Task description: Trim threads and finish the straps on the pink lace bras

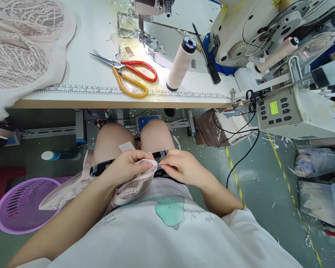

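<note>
Over my lap, my left hand is closed on a pale pink lace garment piece, thumb on top and fingers beneath the folded edge. The lace drapes down over my shirt, and a pale pink panel with lace hangs out to the left of my forearm. My right hand is at the right end of the held edge, thumb and forefinger pinched together. Whatever lies between those fingertips is too small to make out. A small white tag shows just above my left hand.
On the table lie scissors, a thread cone, a black-handled tool and lace pieces. A sewing machine stands behind; its control box juts out right. A purple basket sits at left.
</note>
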A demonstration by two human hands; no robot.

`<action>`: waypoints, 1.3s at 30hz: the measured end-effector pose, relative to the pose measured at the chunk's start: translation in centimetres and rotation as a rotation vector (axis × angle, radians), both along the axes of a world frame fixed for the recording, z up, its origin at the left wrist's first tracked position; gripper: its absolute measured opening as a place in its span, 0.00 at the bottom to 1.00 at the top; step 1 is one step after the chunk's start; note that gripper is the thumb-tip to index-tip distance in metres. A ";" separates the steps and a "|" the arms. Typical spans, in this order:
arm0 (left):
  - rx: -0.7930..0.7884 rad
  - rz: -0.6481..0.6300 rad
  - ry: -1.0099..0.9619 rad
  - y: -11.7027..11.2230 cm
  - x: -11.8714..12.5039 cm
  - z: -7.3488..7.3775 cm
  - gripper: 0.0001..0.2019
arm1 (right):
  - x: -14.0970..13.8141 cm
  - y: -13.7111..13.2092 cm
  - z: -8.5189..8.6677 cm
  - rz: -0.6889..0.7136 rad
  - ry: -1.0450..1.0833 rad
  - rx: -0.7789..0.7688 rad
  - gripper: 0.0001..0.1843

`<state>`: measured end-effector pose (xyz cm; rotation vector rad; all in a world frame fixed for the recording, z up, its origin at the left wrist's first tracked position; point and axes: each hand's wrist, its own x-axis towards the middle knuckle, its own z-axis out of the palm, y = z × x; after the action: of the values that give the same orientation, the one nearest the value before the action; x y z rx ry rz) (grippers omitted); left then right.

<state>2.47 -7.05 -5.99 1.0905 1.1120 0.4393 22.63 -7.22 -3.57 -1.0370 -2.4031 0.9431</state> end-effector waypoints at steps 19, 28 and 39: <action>0.027 -0.041 0.009 0.0 0.2 0.2 0.10 | 0.2 -0.1 -0.1 0.012 -0.011 0.022 0.10; 0.018 -0.051 0.037 0.0 0.3 0.3 0.10 | 0.3 -0.1 0.1 0.024 -0.042 0.018 0.11; 0.006 -0.059 0.019 -0.1 0.2 0.2 0.10 | 0.4 0.0 0.0 0.044 -0.065 0.004 0.11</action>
<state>2.69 -7.13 -5.74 1.1325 1.0927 0.3866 23.03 -7.23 -3.58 -1.0326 -2.4892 0.9318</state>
